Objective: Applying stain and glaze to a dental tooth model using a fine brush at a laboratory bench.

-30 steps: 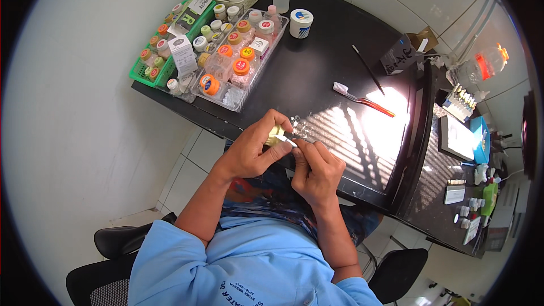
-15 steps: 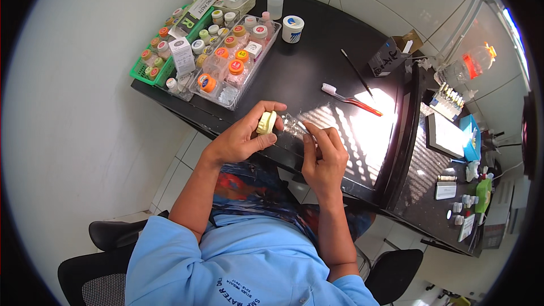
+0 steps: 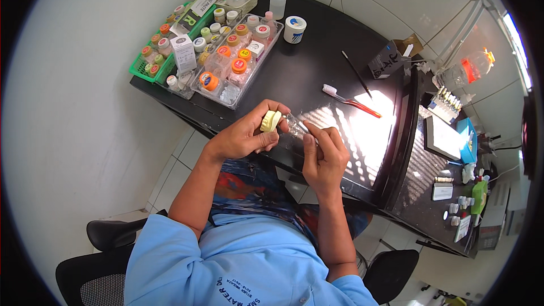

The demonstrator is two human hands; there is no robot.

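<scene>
My left hand (image 3: 245, 135) grips a pale yellow dental cast (image 3: 271, 120) between fingers and thumb, just above the front edge of the black table. A hand's width to the right, my right hand (image 3: 325, 156) pinches a slim, light-coloured tool (image 3: 305, 128). Its working end is too small to make out, and the palm hides the rest. Tool and cast are apart. Between the hands, whitish crumbs (image 3: 294, 124) lie scattered on the table. A red-handled toothbrush (image 3: 352, 102) rests beyond my right hand, with a thin black brush (image 3: 356, 73) behind it.
At the back left, a clear tray (image 3: 255, 73) and a green basket (image 3: 148, 75) hold several capped jars. A white tub (image 3: 294, 29) and a squeeze bottle (image 3: 277, 3) stand beside them. An open box (image 3: 391, 59) is at the far right. A side counter (image 3: 416, 192) carries small items.
The cast has turned in my left hand, now showing more of its toothed side. The left fingers have shifted slightly with it, while my right hand stays nearly in place.
</scene>
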